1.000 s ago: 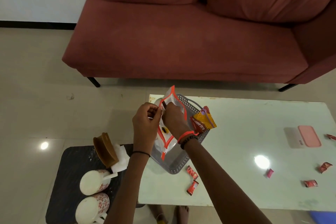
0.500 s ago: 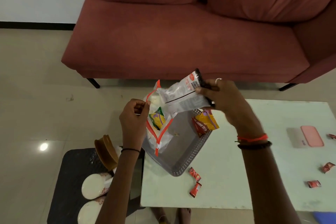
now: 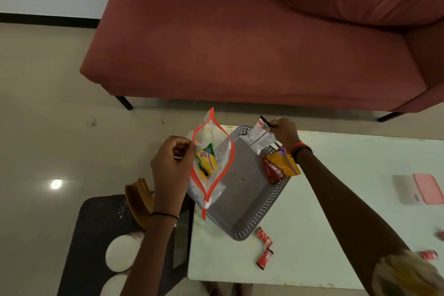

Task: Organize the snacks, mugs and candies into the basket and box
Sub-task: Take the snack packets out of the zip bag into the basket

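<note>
The right hand [image 3: 284, 132] has come down from its raised position half a second ago; it now pinches the white snack packet [image 3: 260, 136] at the far corner of the grey basket [image 3: 242, 190], the packet's lower end inside the rim; the left hand [image 3: 171, 163] still grips the edge of the clear orange-trimmed zip bag [image 3: 211, 163], its mouth gaping, a yellow-green snack [image 3: 206, 160] inside; an orange snack packet [image 3: 280, 168] leans on the basket's right wall; red candies [image 3: 264, 239] lie on the table [image 3: 324, 199] just beside the basket; the pink box [image 3: 424, 188] sits well apart, right.
</note>
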